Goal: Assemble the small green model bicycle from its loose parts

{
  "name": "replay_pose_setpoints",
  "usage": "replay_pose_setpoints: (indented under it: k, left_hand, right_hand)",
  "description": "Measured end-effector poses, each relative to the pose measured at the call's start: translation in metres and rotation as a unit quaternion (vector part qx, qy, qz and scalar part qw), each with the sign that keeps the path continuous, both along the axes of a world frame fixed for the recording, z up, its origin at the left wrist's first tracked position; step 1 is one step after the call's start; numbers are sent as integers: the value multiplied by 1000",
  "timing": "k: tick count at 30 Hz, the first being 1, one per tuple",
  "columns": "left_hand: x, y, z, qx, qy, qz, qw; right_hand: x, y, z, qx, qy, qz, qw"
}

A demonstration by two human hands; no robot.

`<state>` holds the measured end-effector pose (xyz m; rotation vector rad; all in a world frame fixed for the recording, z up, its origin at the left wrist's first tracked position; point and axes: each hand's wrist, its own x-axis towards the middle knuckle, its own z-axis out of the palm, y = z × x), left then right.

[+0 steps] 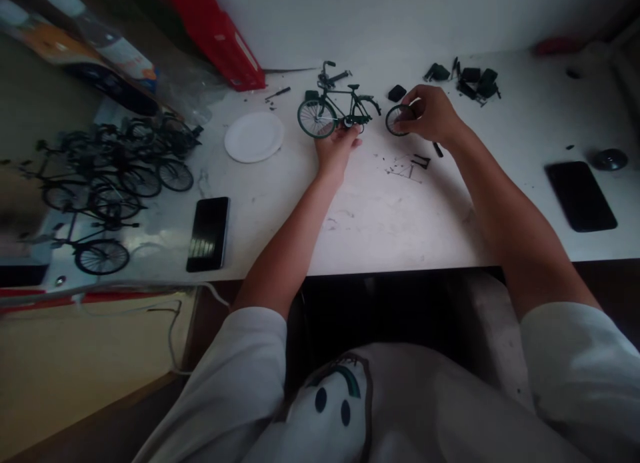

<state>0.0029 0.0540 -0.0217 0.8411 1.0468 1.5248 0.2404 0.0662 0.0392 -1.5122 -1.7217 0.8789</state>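
Observation:
My left hand [336,148] grips a small dark green model bicycle [341,103] from below, near its pedals. The bicycle stands upright with its one wheel at the left; under its rear fender no wheel shows. To the right, my right hand [433,113] pinches a loose spoked wheel [399,120] by its right side, apart from the bicycle. A small black piece [397,93] lies just behind that wheel. Thin metal bits [404,170] and a black clip [421,161] lie on the table in front of my right hand.
Several finished-looking model bicycles [115,176] crowd the left side. A white plate [254,137], a phone [209,234] and a red box [235,50] are nearer. Dark parts [470,80] lie at the back right, a black phone [581,196] and a round dark object [609,159] at the right.

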Motion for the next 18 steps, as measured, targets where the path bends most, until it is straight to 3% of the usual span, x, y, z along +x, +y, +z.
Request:
replay_pose_setpoints:
  k: [4, 8, 12, 18]
  left_hand:
    - [0, 1, -2, 5, 4, 4, 1000]
    - [3, -5, 4, 2, 12, -9, 1000]
    - [4, -10, 7, 4, 32, -17, 999]
    - [7, -14, 8, -1, 98, -24, 995]
  right_hand:
    - [2, -25, 11, 17, 29, -47, 998]
    - [3, -45, 8, 22, 38, -91, 995]
    - [-3, -58, 0, 89, 36, -71, 993]
    - [-15, -79, -7, 134, -69, -48, 987]
